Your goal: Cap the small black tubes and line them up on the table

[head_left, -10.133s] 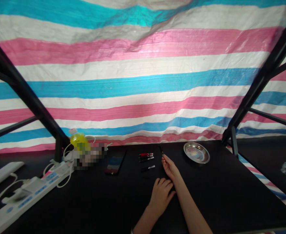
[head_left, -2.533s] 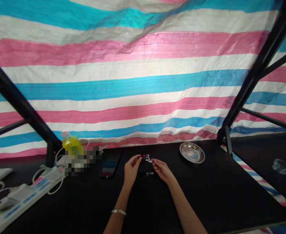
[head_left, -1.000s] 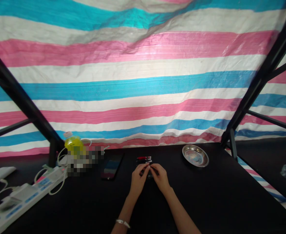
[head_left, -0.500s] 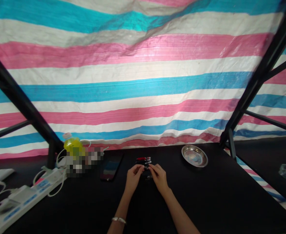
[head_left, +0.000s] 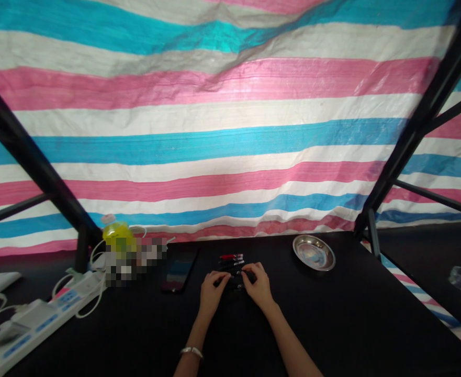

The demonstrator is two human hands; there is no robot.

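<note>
My left hand (head_left: pixel 212 292) and my right hand (head_left: pixel 259 286) face each other low over the black table. A thin black pen (head_left: pixel 236 273) lies between them, its two ends pinched by my fingertips. Just beyond it are a red pen (head_left: pixel 231 257) and a dark pen (head_left: pixel 236 263) with a clear tip, side by side on the tabletop. Nearer to me, between my wrists, another dark pen (head_left: pixel 237 287) shows, partly lost against the black surface. A silver bracelet (head_left: pixel 191 352) is on my left wrist.
A round metal dish (head_left: pixel 314 253) stands at the right. On the left lie a dark phone (head_left: pixel 180 269), a white power strip (head_left: pixel 37 327) with cables, and a yellow bottle (head_left: pixel 117 235) beside blurred items. A striped sheet (head_left: pixel 222 146) hangs behind, between black frame bars.
Both hands have moved slightly apart and a little toward me, and more of the black pen shows between the fingertips. The other pens have stayed in place.
</note>
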